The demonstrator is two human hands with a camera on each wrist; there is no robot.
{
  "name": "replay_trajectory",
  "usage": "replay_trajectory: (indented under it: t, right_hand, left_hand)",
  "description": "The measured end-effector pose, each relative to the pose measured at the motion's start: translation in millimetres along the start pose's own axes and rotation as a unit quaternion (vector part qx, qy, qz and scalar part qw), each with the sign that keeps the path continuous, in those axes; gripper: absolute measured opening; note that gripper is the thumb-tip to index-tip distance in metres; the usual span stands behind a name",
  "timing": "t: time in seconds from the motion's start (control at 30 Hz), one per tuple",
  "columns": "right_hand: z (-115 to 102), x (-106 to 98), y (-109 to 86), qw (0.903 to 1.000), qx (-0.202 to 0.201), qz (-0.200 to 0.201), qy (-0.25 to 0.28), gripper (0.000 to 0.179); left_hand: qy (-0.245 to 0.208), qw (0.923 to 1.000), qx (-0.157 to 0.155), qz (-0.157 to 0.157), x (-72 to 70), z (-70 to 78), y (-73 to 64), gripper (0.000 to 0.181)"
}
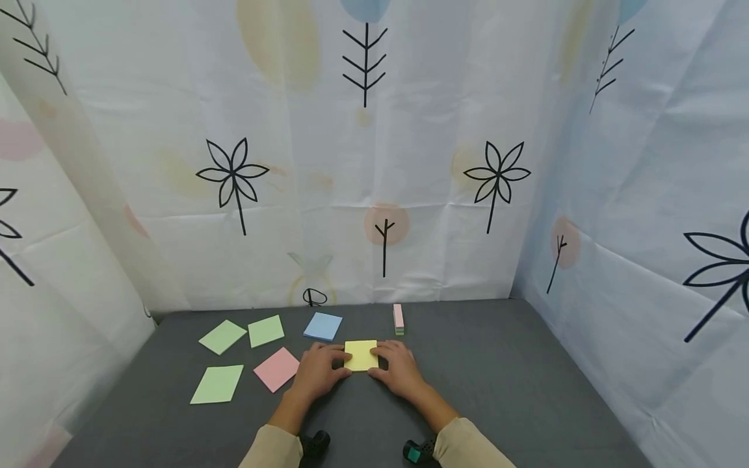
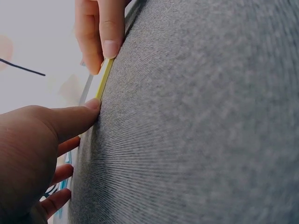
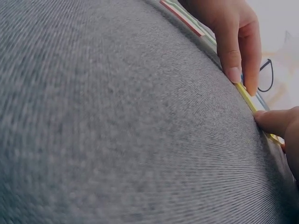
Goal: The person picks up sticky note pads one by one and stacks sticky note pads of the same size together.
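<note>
A yellow sticky note pad [image 1: 361,355] lies flat on the grey table, its thin edge [image 2: 104,79] showing in the left wrist view. My left hand [image 1: 318,369] grips the left side, index fingertip on the upper part and thumb at the near corner. On the opposite side my right hand [image 1: 402,367] holds the pad the same way, with thumb at the near right corner and index finger higher up. Just behind the pad sits a blue sticky note pad [image 1: 323,326]. A pink sticky note [image 1: 277,370] lies beside my left hand.
Green sticky notes [image 1: 217,385] lie spread on the left of the grey table [image 1: 497,390]. Toward the back stands a narrow pink and green stack [image 1: 398,318]. Printed white cloth [image 1: 433,162] encloses the table behind and at both sides.
</note>
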State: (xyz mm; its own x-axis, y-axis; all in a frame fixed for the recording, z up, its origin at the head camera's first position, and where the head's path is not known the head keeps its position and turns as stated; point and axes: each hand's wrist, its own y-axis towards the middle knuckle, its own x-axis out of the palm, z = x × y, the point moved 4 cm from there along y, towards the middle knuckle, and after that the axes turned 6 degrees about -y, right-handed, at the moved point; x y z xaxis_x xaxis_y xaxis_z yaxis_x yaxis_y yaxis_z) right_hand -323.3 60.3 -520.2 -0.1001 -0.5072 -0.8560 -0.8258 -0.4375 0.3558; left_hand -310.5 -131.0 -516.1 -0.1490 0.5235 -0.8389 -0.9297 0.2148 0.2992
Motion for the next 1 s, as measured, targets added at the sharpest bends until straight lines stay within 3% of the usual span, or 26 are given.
replay_trajectory:
  t: [0.1, 0.27, 0.4, 0.53, 0.67, 0.87, 1.0]
  right_hand:
    - [0, 0, -0.5, 0.9999, 0.002, 0.008, 0.013, 0.035]
    - [0, -1, -1.5, 0.9996, 0.000, 0.019, 0.023, 0.030]
    - [0, -1, -1.7, 0.9996, 0.001, 0.019, 0.021, 0.033]
    - [0, -1, -1.0, 0.9997, 0.000, 0.014, 0.022, 0.035]
    - [1, -2, 0.1, 0.9997, 0.000, 0.012, 0.021, 0.035]
    - [0, 0, 0.1, 0.9999, 0.004, 0.005, 0.011, 0.036]
    - [1, 1, -0.2, 0.9999, 0.007, 0.007, 0.008, 0.035]
  left_hand:
    - [-0.014, 0.9998, -0.002, -0.013, -0.7, -1.6, 1.6, 0.034]
    - [-0.053, 0.9964, -0.022, -0.062, -5.3, -8.9, 9.3, 0.041]
    - [-0.079, 0.9944, -0.051, -0.049, -14.6, -19.4, 16.9, 0.038]
    - [-0.048, 0.9973, -0.056, 0.006, -24.8, -32.2, 20.9, 0.036]
    - [0.002, 0.9981, -0.054, 0.030, -31.2, -42.7, 23.8, 0.040]
    - [0.031, 0.9944, -0.100, -0.010, -31.7, -54.1, 20.9, 0.058]
    - [0.036, 0.9922, -0.113, -0.039, -30.6, -56.1, 17.2, 0.057]
